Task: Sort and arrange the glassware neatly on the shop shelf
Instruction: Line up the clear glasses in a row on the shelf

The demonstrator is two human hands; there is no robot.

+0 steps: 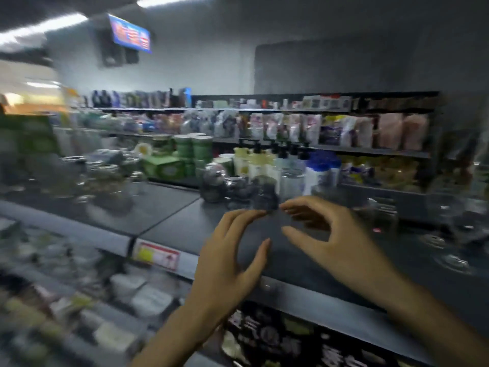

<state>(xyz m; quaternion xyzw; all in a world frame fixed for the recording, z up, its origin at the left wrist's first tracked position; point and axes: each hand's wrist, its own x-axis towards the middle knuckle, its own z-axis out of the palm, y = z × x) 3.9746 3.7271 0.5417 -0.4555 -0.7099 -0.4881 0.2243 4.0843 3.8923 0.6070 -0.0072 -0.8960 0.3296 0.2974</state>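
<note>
The view is motion-blurred. My left hand (232,258) and my right hand (338,247) hover over the dark shelf top (169,207), fingers spread and loosely curved. Their fingertips meet at the foot of a small clear glass (264,193) standing in the middle of the shelf; neither hand wraps around it. More clear glasses (214,181) stand just left of it. A group of glass jars (103,176) sits at the left. Stemmed glasses (449,234) stand at the right.
Behind the glassware stand pump bottles (259,162), green tubs (193,149) and boxes. Further shelves of packaged goods (344,131) run along the back. A price tag (156,255) hangs on the shelf's front edge, with white containers (143,295) on the shelf below.
</note>
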